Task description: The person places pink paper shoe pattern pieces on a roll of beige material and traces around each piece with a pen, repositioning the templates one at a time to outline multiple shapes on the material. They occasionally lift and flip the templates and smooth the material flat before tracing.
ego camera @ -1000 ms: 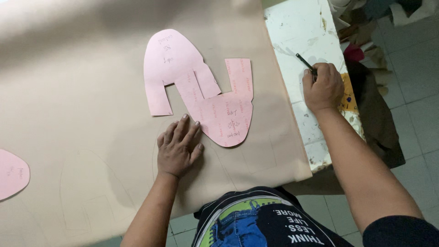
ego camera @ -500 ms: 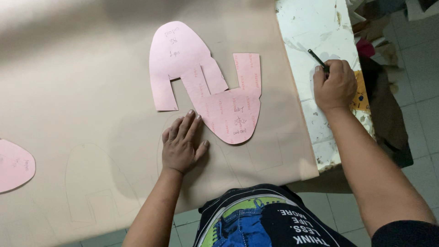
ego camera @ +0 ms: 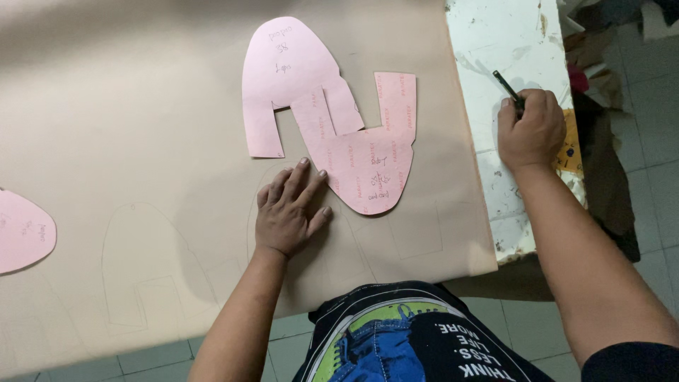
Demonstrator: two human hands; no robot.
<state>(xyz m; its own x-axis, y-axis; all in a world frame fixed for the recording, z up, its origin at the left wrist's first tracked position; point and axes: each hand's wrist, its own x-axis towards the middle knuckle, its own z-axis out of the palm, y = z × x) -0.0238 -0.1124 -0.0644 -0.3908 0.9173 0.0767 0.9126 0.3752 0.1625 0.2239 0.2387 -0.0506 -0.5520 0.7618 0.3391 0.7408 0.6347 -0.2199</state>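
Currently your left hand (ego camera: 288, 212) lies flat, fingers spread, touching the pink paper pattern (ego camera: 368, 163) on the tan sheet (ego camera: 141, 127); right hand (ego camera: 529, 129) pinches a pen (ego camera: 508, 88); pattern looks light, floppy, so press mid-panel.

Two overlapping patterns (ego camera: 332, 120) lie on the sheet (ego camera: 141, 106); a third (ego camera: 25, 230) lies far left.

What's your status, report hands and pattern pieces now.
Left hand flat on tan sheet, fingertips at lower pink pattern piece. Right hand off to the side, gripping dark pen over white table. Nothing blocking the pieces.
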